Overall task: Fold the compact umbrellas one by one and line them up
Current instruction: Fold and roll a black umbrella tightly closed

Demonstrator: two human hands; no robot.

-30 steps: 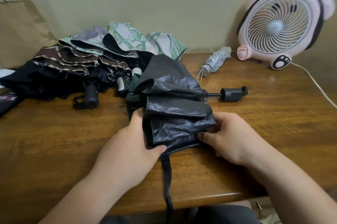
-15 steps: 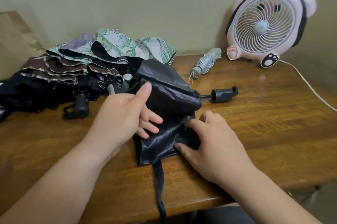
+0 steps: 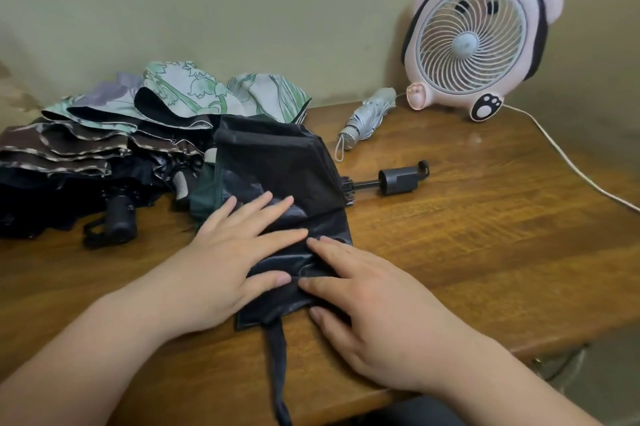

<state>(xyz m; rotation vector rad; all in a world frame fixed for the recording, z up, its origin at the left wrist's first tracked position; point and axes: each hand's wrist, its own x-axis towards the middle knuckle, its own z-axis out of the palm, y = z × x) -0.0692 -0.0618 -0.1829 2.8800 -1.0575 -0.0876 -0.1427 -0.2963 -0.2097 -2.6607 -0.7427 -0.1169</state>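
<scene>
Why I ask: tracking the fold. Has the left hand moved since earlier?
Yes. Against the umbrella handle, the left hand has come down toward the person, flat on the black canopy.

We note black umbrella (image 3: pixel 277 165) flat on worktop (image 3: pixel 485 245), handle (image 3: pixel 401 177) pointing right; silver umbrella (image 3: pixel 369 117) rolled behind; loose umbrellas (image 3: pixel 104 145) heaped left.

An umbrella (image 3: pixel 277 169) lies at the middle of the surface (image 3: pixel 485 235), its handle (image 3: pixel 401 179) pointing right and its strap (image 3: pixel 277 356) trailing over the near edge. The left hand (image 3: pixel 228 252) and right hand (image 3: pixel 374 307) rest side by side on its near end. A heap of unfolded umbrellas (image 3: pixel 104 148) sits to its left, touching it. Behind and to the right lies a folded umbrella (image 3: pixel 367 117), just before a fan (image 3: pixel 478 41) in the far right corner.
</scene>
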